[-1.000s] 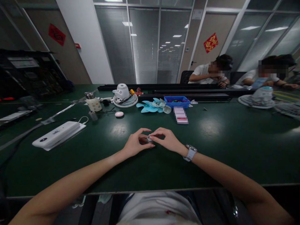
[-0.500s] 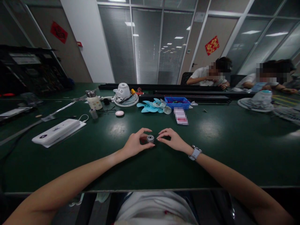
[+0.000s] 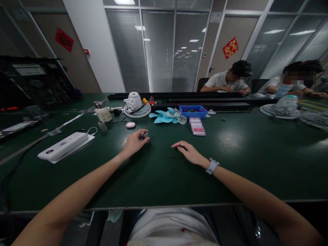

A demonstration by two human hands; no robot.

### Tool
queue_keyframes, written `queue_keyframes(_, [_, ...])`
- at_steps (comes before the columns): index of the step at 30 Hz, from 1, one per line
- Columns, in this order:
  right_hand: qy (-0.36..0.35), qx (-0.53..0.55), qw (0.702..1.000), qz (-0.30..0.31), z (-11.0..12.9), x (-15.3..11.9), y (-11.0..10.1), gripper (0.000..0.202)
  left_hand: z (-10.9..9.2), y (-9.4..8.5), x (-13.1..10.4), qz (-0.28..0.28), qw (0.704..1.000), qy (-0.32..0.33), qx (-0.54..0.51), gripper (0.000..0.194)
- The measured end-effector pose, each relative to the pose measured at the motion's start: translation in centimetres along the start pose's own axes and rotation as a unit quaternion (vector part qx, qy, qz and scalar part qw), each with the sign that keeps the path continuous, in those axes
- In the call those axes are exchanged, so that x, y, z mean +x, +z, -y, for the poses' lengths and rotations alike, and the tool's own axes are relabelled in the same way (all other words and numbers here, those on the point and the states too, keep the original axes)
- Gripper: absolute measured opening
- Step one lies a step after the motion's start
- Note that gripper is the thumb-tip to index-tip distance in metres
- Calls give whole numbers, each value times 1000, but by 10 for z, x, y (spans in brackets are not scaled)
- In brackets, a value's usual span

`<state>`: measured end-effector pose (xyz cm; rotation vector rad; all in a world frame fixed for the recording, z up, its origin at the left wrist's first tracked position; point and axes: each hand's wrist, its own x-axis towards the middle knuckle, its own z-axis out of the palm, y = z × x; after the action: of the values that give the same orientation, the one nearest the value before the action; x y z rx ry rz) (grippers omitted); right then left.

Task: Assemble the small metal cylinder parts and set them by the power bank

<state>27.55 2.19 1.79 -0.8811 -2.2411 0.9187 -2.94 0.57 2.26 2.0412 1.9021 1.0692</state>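
A small round metal part (image 3: 144, 134) is gripped between the thumb and fingers of my left hand (image 3: 134, 142), over the green table (image 3: 143, 184). My right hand (image 3: 189, 152) rests on the table further right, fingers bent and held near one another, with a watch (image 3: 212, 166) on its wrist; whether anything tiny is between its fingertips cannot be made out. Just left of that hand, a tiny dark piece (image 3: 172, 156) lies on the table. Beyond my left hand sits a pink oval object (image 3: 130, 125).
Blue fan blades (image 3: 165, 116), a blue tray (image 3: 193, 112) and a white fan (image 3: 134, 102) stand at the back. A white power strip (image 3: 63, 147) and patterned bottle (image 3: 103, 112) are on the left. Two people (image 3: 230, 80) sit at the far right.
My left hand has moved left and away from me, carrying the metal part. The tiny dark piece now shows on the table. My right hand has barely moved.
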Motion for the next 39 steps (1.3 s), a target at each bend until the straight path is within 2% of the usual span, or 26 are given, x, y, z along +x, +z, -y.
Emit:
queue_keyframes(3, [3, 17, 1000, -8, -2, 1, 1, 29, 46, -26, 19, -90, 989, -97, 68, 43])
queue_keyframes(6, [3, 25, 1000, -11, -2, 2, 2, 29, 88, -50, 25, -153, 974, -141, 92, 47])
queue_keyframes(9, [11, 43, 999, -21, -1, 3, 3, 28, 108, -57, 27, -212, 958, -167, 101, 53])
queue_keyframes(11, [25, 76, 996, -31, -3, 4, 4, 28, 99, -49, 26, -259, 946, -156, 113, 66])
queue_keyframes(12, [32, 93, 994, -38, -5, 5, 5, 28, 87, -42, 24, -272, 946, -129, 121, 72])
queue_keyframes(14, [39, 117, 991, -54, -10, 7, 6, 28, 51, -24, 15, -269, 953, -36, 137, 76])
queue_keyframes(15, [37, 122, 990, -63, -13, 8, 7, 28, 29, -15, 9, -232, 962, 22, 143, 70])
queue_keyframes(16, [34, 125, 989, -72, -15, 9, 8, 27, 6, -7, 0, -203, 966, 53, 153, 69])
queue_keyframes(18, [28, 133, 987, -87, -19, 11, 9, 27, -34, 8, -18, -160, 974, 85, 133, 73])
queue_keyframes(20, [28, 144, 984, -97, -21, 12, 10, 27, -60, 18, -35, -40, 981, 169, 85, 66])
queue_keyframes(22, [29, 153, 983, -102, -22, 13, 12, 26, -70, 25, -46, 96, 960, 261, 41, 53])
queue_keyframes(24, [32, 156, 982, -103, -22, 14, 13, 25, -70, 31, -52, 182, 934, 308, 21, 42])
queue_keyframes(26, [39, 156, 981, -105, -22, 15, 13, 26, -66, 36, -51, 210, 927, 311, 15, 36])
queue_keyframes(30, [57, 152, 981, -102, -23, 16, 12, 27, -60, 44, -44, 215, 932, 293, 2, 29])
queue_keyframes(33, [61, 151, 982, -93, -23, 16, 11, 27, -52, 40, -33, 201, 939, 280, 8, 25])
queue_keyframes(35, [62, 153, 982, -89, -23, 15, 11, 28, -38, 26, -19, 162, 954, 250, 37, 28])
queue_keyframes(36, [63, 153, 982, -88, -22, 14, 10, 28, -28, 16, -11, 121, 965, 223, 59, 30])
queue_keyframes(38, [63, 152, 982, -89, -20, 13, 10, 28, -3, -11, 7, 3, 983, 144, 111, 33])
queue_keyframes(39, [64, 152, 982, -90, -19, 13, 10, 27, 12, -26, 14, -58, 983, 99, 141, 33])
